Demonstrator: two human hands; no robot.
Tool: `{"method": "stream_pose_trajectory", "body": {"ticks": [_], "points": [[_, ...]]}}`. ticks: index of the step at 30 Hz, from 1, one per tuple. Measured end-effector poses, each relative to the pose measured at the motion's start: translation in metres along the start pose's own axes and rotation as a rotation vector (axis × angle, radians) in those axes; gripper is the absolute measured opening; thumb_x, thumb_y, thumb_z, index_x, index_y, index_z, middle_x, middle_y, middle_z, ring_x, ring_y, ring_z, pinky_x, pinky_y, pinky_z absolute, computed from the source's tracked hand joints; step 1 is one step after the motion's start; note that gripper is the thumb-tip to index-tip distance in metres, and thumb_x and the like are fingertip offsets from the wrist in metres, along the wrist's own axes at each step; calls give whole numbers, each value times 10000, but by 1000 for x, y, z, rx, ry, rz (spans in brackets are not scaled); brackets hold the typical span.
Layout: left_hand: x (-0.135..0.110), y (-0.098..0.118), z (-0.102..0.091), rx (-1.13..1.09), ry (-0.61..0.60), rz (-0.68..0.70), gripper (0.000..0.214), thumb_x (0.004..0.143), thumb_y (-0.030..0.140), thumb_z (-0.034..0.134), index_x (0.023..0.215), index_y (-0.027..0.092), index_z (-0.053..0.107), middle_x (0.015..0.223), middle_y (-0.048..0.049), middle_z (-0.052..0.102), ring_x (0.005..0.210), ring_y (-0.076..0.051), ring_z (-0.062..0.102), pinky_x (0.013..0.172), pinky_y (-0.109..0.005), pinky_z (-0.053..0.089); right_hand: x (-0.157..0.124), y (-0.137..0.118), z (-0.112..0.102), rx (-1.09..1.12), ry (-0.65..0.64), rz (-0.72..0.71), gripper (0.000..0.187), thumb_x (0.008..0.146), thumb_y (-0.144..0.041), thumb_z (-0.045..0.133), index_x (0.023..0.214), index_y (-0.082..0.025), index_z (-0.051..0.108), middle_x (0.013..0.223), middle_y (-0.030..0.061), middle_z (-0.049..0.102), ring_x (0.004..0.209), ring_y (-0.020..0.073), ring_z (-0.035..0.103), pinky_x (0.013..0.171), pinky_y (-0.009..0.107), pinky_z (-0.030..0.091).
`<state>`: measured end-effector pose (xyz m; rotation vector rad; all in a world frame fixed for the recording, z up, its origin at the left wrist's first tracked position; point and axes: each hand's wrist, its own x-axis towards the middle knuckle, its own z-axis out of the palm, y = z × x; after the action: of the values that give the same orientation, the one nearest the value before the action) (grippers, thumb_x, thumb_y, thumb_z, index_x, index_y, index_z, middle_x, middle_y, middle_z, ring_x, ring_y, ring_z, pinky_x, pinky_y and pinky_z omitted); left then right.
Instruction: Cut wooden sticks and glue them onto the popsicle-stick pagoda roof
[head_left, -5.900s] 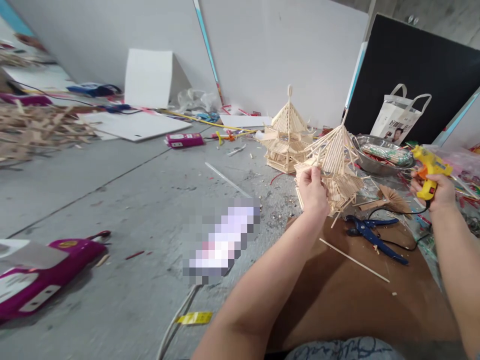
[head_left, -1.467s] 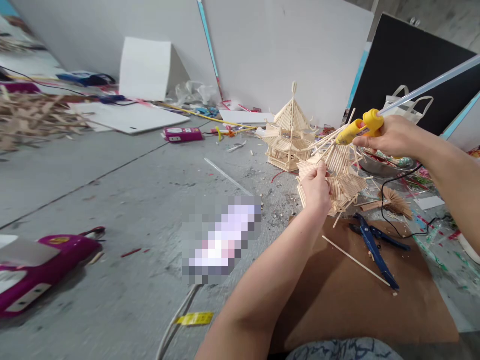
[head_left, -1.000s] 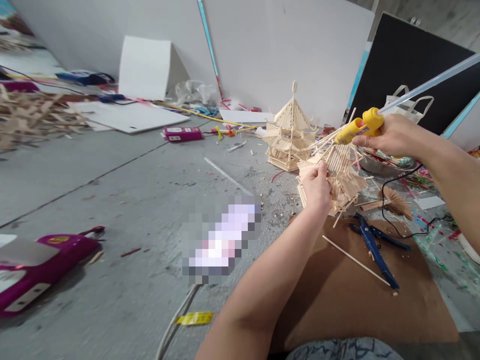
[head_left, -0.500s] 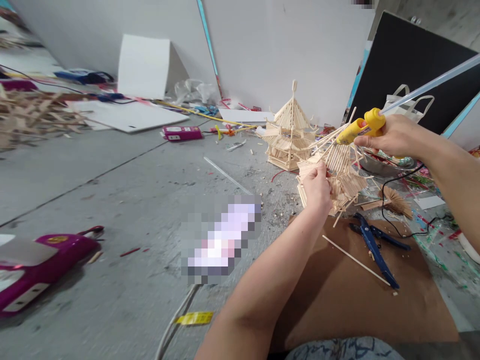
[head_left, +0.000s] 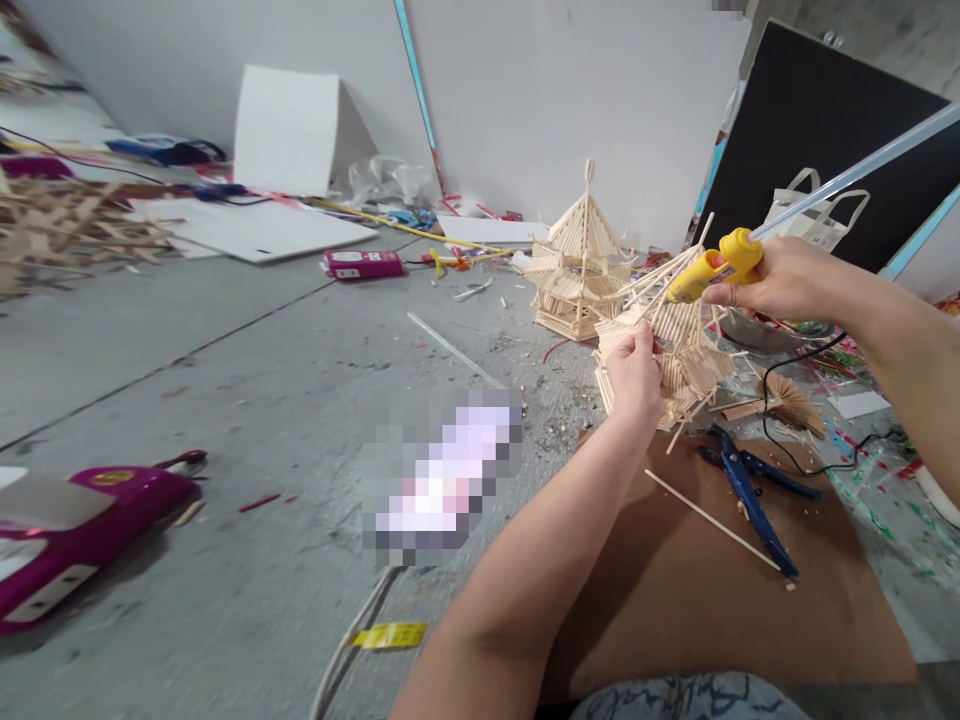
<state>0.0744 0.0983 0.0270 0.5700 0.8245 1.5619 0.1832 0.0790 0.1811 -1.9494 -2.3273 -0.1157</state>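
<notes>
My right hand (head_left: pixel 772 280) is wrapped round a yellow hot glue gun (head_left: pixel 720 268), with a long clear glue stick (head_left: pixel 855 175) standing out of its rear. The gun's nozzle points down at the roof of a model pagoda (head_left: pixel 697 365) made of thin wooden sticks. At that model's left side, my left hand (head_left: pixel 636 372) has thumb and fingers pinched on the roof sticks; the fingertips partly hide what they grip. Several loose-ended sticks jut up from the roof. Just behind stands a second stick pagoda (head_left: pixel 581 265), upright with a pointed top.
Blue-handled cutters (head_left: pixel 754 505) and a single stick (head_left: pixel 712 520) lie on a brown board (head_left: pixel 810 620) before me. A blurred-out lit object (head_left: pixel 450 480) with a cable lies left of my arm. Purple power strips (head_left: pixel 364 265) rest on the grey floor, with scraps at right.
My right hand has shifted the glue gun slightly left and down along the roof. My left hand stays where it was on the model.
</notes>
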Motion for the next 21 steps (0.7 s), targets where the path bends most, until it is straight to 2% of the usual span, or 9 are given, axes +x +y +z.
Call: {"method": "stream_pose_trajectory", "body": {"ticks": [3,8,21], "points": [[2,-2,-1,28,3,35,362,750,423,553,526,165,434,475,59,428,307,-24,292,337,-193,204,0,-1,0,-7,3,-33,412,682,-602,516,723,-212,643,564,34,546,605,189,538,550,326,377],[5,-5,-3,59,9,108,385,735,452,558,511,159,447,494,45,438,378,-39,355,388,-188,259,-1,-5,-1,4,-24,-3,420,669,-605,531,740,-204,638,580,38,555,651,206,556,557,323,378],[4,-5,-2,60,26,104,375,738,440,560,509,158,464,502,38,456,401,-44,375,404,-187,280,-1,-9,-1,7,-44,-16,359,665,-567,564,713,-219,640,551,49,551,698,249,583,570,344,393]]}}
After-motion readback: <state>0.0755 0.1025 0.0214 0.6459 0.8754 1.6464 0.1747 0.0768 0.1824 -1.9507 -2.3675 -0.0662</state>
